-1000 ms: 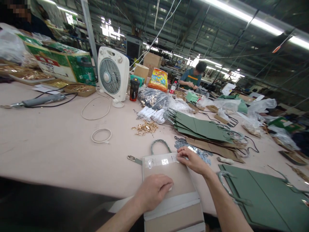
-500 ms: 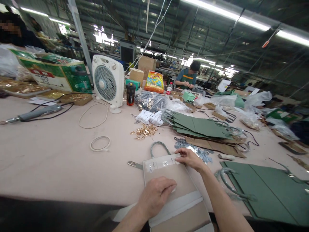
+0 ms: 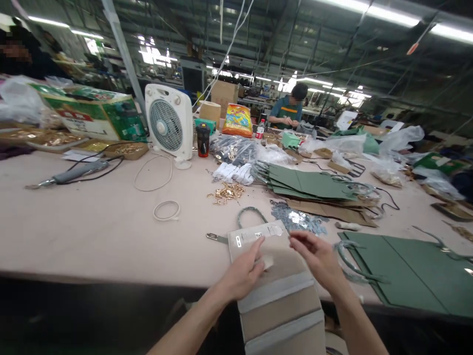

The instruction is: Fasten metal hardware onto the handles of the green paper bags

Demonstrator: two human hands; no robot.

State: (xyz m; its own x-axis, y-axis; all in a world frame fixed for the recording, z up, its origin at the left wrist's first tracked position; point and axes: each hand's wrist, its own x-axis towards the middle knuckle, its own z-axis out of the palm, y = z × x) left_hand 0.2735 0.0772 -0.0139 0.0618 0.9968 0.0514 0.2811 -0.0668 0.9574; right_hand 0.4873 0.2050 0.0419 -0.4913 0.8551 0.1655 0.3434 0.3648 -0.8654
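Note:
A beige-backed bag panel (image 3: 284, 251) with grey strips across it extends over the table's front edge. At its far end are a wrapped handle (image 3: 252, 211), small metal plates and a side tab with a metal buckle plate (image 3: 212, 236). My left hand (image 3: 244, 271) rests over the panel, index finger stretched to the middle plate; its other fingers are curled round a small white piece (image 3: 268, 262). My right hand (image 3: 316, 256) is at the panel's right corner, thumb and fingers pinched together; whatever is between them is too small to make out.
Gold hardware (image 3: 227, 193) and silver plates (image 3: 299, 219) lie loose beyond the panel. Green bag panels (image 3: 306, 180) are stacked behind, with more (image 3: 406, 271) at right. A tape roll (image 3: 166, 211), power tool (image 3: 79, 171) and fan (image 3: 170, 121) stand left. A co-worker (image 3: 286, 111) sits opposite.
My right hand has come off the panel's top edge toward its right corner and pinched. My left hand has moved up the panel, its index finger now stretched out. The view has shifted slightly.

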